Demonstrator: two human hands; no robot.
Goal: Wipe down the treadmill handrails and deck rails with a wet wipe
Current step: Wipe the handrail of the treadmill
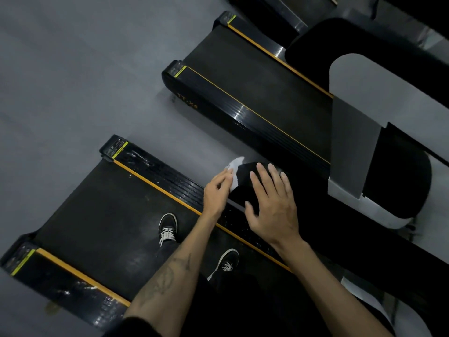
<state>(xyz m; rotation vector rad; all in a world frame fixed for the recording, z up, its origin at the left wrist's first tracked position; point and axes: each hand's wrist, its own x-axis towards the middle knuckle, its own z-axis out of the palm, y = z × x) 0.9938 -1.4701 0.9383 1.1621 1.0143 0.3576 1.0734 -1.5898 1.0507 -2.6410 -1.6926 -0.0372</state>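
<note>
Treadmill with a black running belt (97, 215) and orange-edged deck rails fills the lower left, and everything here is placed against it. At its far left corner the black ribbed deck rail (60, 283) shows pale smears, as does the opposite deck rail (167, 181) on the belt's right edge. On the belt stand two black lace-up shoes with white laces (167, 227). Over the right deck rail, the left hand (217, 193) pinches a thin white wet wipe (234, 172) between thumb and fingertips, the wipe lying against the rounded black end of the handrail (245, 188). Just right of it, the right hand (272, 203) rests flat on that handrail, fingers straight and spread, gripping nothing. Farther right sits a second black treadmill (255, 93).
</note>
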